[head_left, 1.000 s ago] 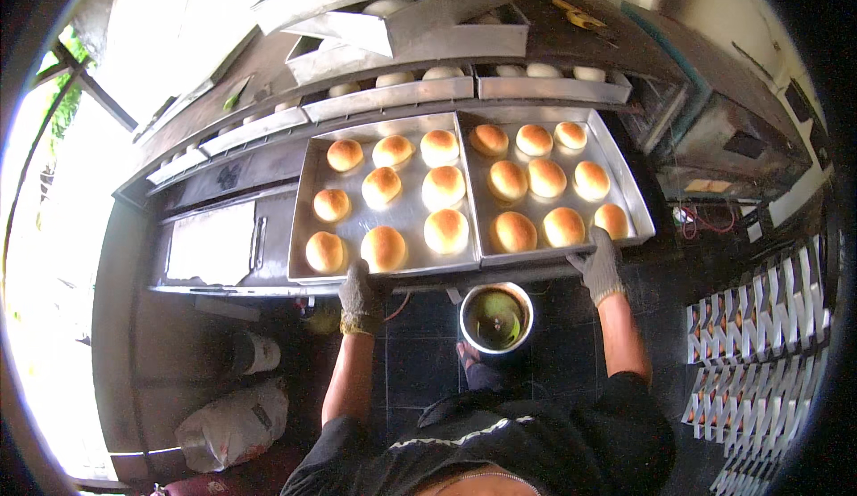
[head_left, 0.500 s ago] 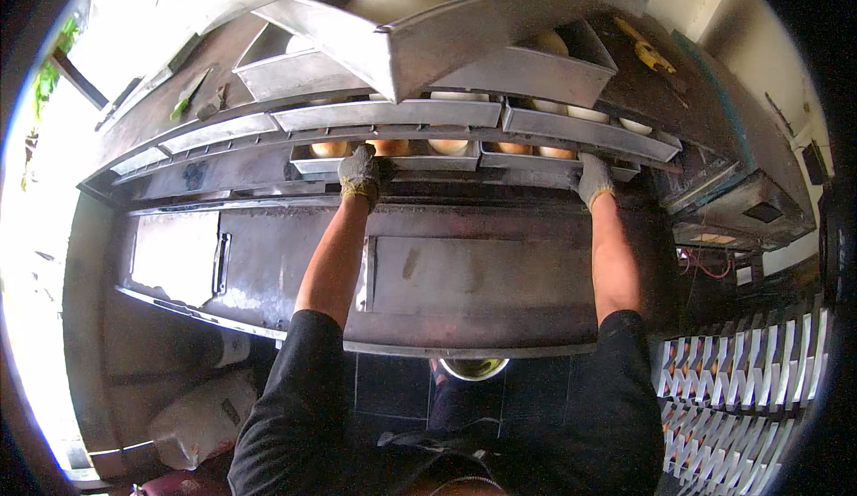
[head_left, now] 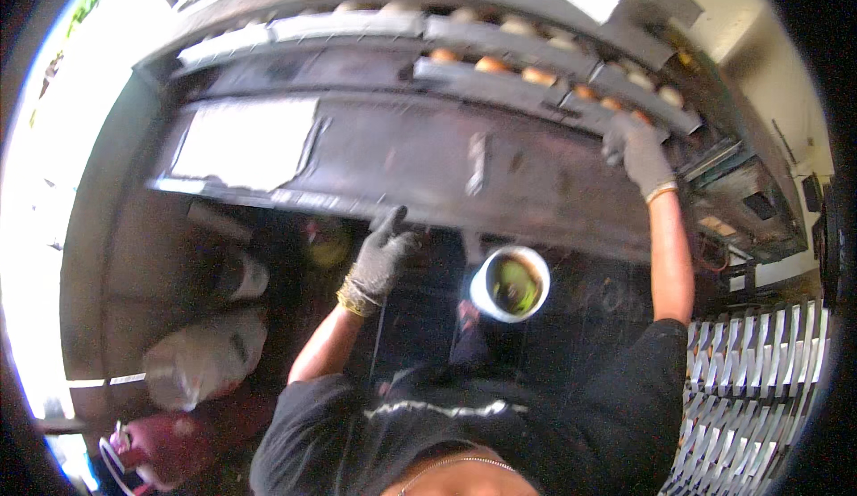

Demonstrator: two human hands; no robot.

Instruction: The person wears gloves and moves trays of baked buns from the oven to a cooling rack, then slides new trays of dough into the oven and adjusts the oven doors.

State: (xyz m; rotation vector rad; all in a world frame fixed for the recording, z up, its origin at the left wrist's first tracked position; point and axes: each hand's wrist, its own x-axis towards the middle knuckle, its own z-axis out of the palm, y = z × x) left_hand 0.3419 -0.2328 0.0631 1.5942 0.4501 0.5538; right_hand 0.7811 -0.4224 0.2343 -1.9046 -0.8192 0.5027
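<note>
My left hand [head_left: 382, 259], in a grey knitted glove with a yellow cuff, hangs in the air before the dark metal front ledge. Its fingers are apart and hold nothing. My right hand [head_left: 638, 155], gloved alike, is raised by the right end of the lower row of pans. Its fingertips overlap the edge of a metal baking pan [head_left: 585, 112]; blur hides whether they grip it. Another pan [head_left: 489, 83] beside it holds browned buns [head_left: 493, 65]. Above lies a row of long pans [head_left: 348, 25] with pale, rounded dough pieces [head_left: 520, 25].
A white bucket [head_left: 482, 292] with greenish contents stands on the dark floor below the ledge. Stacked metal pans [head_left: 754, 349] fill the lower right. At left are a white sack [head_left: 205, 358] and a dark red gas cylinder [head_left: 165, 447]. A bright metal plate [head_left: 241, 139] lies on the ledge.
My left hand has let go of the lower pan and dropped toward me. My right hand stays near the right pan's end. The view has shifted and tilted, showing more floor and the whole bucket.
</note>
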